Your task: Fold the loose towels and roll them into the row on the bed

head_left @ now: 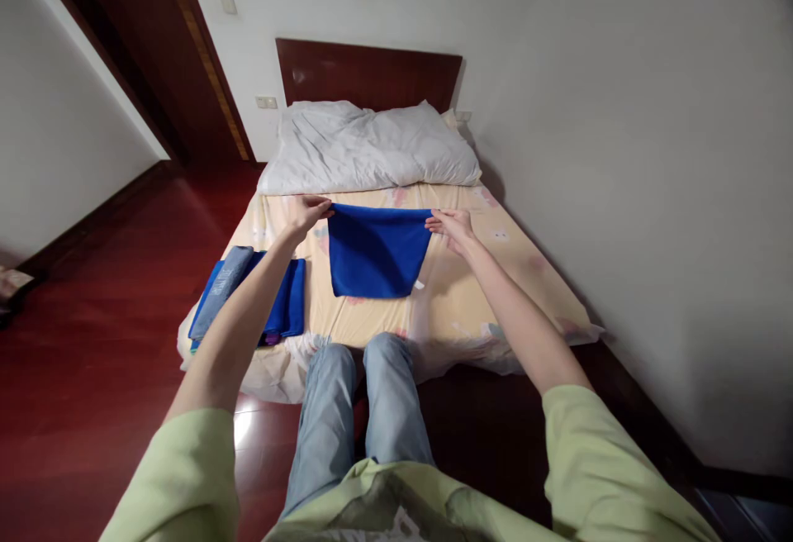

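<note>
A blue cloth (377,253) is stretched between my two hands over the bed, its far edge pulled straight and its body hanging toward me. My left hand (308,213) pinches the far left corner between thumb and fingers. At the far right corner my right hand (452,225) grips the cloth the same way. A small white tag (420,284) shows by the cloth's lower right corner. To the left, partly behind my left forearm, lies a stack of folded blue cloths (291,298) with a grey-blue folded piece (224,290) on top.
The bed (533,294) has a pale yellow patterned sheet under a clear-looking cover. A white quilt (372,145) lies against the dark red headboard (372,71). A wall (650,154) runs close along the right side. Dark red floor (92,319) extends on the left.
</note>
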Motion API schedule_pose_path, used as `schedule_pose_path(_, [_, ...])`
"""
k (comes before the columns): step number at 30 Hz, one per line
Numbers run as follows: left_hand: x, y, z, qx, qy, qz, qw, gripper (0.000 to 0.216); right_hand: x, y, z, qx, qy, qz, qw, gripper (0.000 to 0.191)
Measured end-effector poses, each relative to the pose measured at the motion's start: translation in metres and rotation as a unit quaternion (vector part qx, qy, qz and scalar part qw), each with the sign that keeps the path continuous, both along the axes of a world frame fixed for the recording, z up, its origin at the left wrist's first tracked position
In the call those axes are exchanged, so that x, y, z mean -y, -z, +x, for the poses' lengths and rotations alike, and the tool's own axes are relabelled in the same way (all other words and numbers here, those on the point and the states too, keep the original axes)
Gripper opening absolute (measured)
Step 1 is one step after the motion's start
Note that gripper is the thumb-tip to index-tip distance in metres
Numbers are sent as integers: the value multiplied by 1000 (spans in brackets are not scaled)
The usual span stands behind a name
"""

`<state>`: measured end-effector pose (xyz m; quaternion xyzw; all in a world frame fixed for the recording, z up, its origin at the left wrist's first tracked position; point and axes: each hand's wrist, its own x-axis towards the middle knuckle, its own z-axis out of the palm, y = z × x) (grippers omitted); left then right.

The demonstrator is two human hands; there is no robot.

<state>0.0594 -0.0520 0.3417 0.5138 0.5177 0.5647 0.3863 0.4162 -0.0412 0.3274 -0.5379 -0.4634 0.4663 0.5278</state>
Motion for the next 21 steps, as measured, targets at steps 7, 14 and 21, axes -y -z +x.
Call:
schedule_pose_path(7, [-2, 34, -18, -33, -46, 140, 989, 45, -13, 26, 9, 30, -46, 155, 986, 24])
schedule_pose_path(14, [84, 212, -25, -197, 9, -138, 971, 51, 61, 191, 3, 93, -112, -100, 984, 27])
schedule_pose_path(21, [128, 311, -14, -238, -2, -216, 947, 50, 105, 310, -9, 56, -83, -174, 980, 53])
